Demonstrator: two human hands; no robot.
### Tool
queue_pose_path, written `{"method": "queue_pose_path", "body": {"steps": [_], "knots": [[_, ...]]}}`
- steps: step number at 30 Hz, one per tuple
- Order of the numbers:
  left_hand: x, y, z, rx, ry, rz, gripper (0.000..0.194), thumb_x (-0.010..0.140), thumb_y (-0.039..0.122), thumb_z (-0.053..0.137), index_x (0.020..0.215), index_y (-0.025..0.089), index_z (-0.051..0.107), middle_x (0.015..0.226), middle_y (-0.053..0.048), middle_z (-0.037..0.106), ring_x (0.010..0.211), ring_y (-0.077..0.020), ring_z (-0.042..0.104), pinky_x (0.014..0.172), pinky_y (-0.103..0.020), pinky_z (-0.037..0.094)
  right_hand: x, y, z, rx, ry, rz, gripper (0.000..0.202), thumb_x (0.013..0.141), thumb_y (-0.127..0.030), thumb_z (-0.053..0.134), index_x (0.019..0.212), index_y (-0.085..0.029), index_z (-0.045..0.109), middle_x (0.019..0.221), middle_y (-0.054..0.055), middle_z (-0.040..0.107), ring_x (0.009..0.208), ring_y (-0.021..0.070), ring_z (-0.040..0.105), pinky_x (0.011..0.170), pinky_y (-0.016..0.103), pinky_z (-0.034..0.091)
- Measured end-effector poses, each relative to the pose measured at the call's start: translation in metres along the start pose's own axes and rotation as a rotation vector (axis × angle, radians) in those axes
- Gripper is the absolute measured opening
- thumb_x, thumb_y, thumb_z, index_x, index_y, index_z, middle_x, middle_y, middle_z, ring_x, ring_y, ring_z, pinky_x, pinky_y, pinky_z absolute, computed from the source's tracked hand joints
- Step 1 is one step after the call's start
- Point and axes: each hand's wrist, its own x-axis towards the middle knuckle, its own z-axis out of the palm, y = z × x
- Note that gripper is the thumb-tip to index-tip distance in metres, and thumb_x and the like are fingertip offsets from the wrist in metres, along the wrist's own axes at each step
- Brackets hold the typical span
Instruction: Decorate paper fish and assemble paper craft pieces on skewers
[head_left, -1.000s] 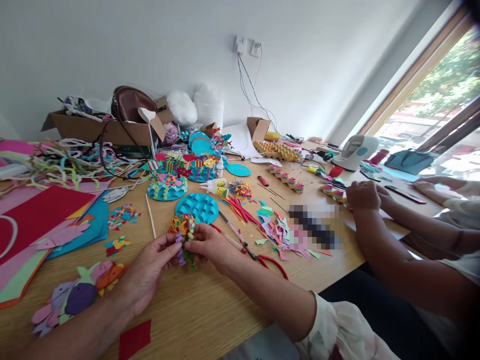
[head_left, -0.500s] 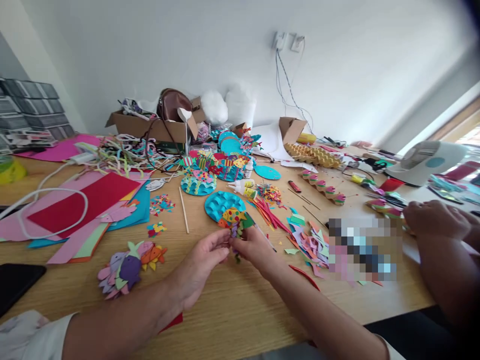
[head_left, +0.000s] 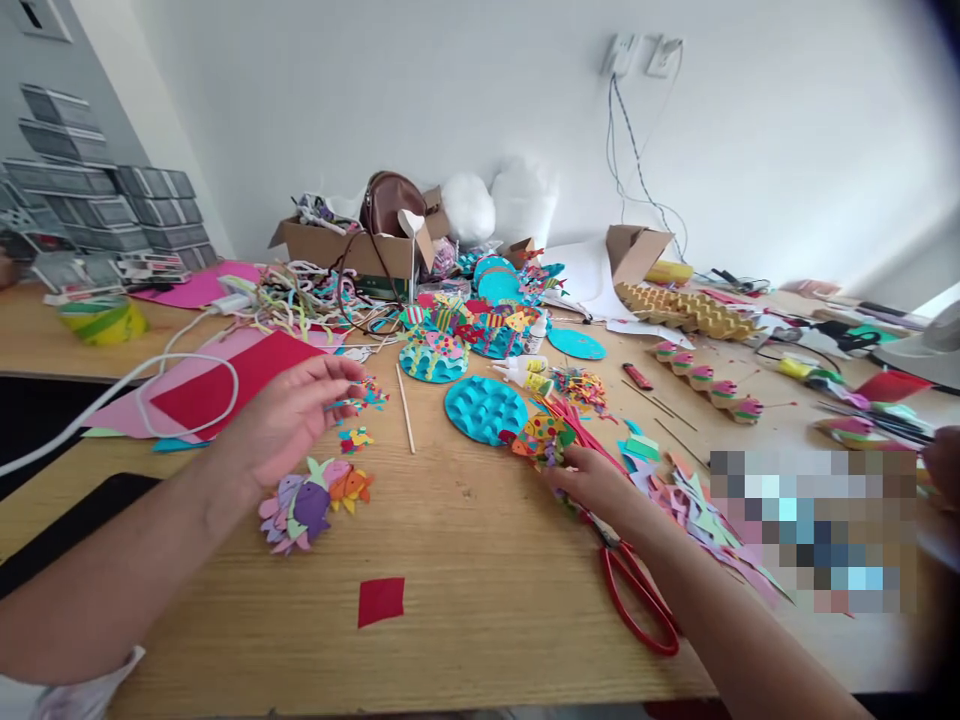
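Note:
My left hand [head_left: 304, 410] is raised over the left of the table with fingers apart and nothing in it. It is nearest the small coloured paper dots [head_left: 356, 437] and the pile of paper fish [head_left: 306, 508]. My right hand [head_left: 596, 480] is closed on a bunch of decorated paper fish [head_left: 541, 436] with curled strips, one fish yellow with dots. Left of that bunch lies a round blue wavy base [head_left: 486, 410]. Under my right forearm are red-handled scissors [head_left: 637, 600], partly covered. A red paper square [head_left: 381, 601] lies near the front.
Glue bottles [head_left: 525, 374] stand behind the base, beside red paper strips. A wooden stick [head_left: 406, 410] lies left of it. Paper scraps [head_left: 697, 510] spread to the right. A white cable [head_left: 150, 395] loops over coloured sheets. Another person's hand [head_left: 941, 465] shows at the right edge.
My hands were together at the fish bunch. Now my left hand has let go and moved left, while my right hand has carried the bunch right. The view has turned left.

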Motion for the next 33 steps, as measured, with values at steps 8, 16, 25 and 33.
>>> {"method": "queue_pose_path", "body": {"steps": [8,16,25,33], "knots": [[0.005,0.029,-0.035,-0.206,0.320,0.287,0.020,0.070,-0.004,0.050,0.078,0.013,0.059,0.076,0.000,0.060,0.069,-0.0081,0.054,0.064,-0.020,0.040,0.006,0.001,0.000,-0.182,0.052,-0.055,0.026,0.074,-0.034,0.052,0.054,-0.021,0.040,0.049,-0.003,0.047,0.047,0.0109,0.044,0.045,0.024,0.026],[0.011,0.016,-0.052,-0.105,0.356,0.306,0.015,0.070,0.003,0.054,0.077,0.015,0.059,0.075,0.002,0.058,0.070,-0.0093,0.053,0.066,-0.022,0.040,0.007,0.002,-0.003,-0.373,0.077,-0.097,0.030,0.083,-0.043,0.045,0.064,-0.020,0.051,0.063,0.004,0.061,0.062,0.0178,0.057,0.050,0.025,0.029],[0.001,-0.005,-0.041,0.674,0.218,0.253,0.012,0.069,0.028,0.058,0.078,0.021,0.063,0.080,-0.001,0.062,0.077,-0.0188,0.053,0.068,-0.026,0.039,-0.002,-0.008,-0.003,-0.635,0.098,-0.132,0.034,0.090,-0.042,0.036,0.089,-0.018,0.059,0.088,0.013,0.069,0.086,0.0274,0.065,0.060,0.030,0.038],[0.005,-0.026,-0.057,0.933,0.060,0.344,0.015,0.066,0.037,0.063,0.076,0.027,0.069,0.088,-0.003,0.067,0.085,-0.0251,0.057,0.077,-0.029,0.040,-0.016,-0.019,-0.009,-0.727,0.092,0.000,0.036,0.092,-0.042,0.032,0.099,-0.018,0.057,0.080,0.014,0.070,0.078,0.0311,0.067,0.052,0.031,0.038]]}}
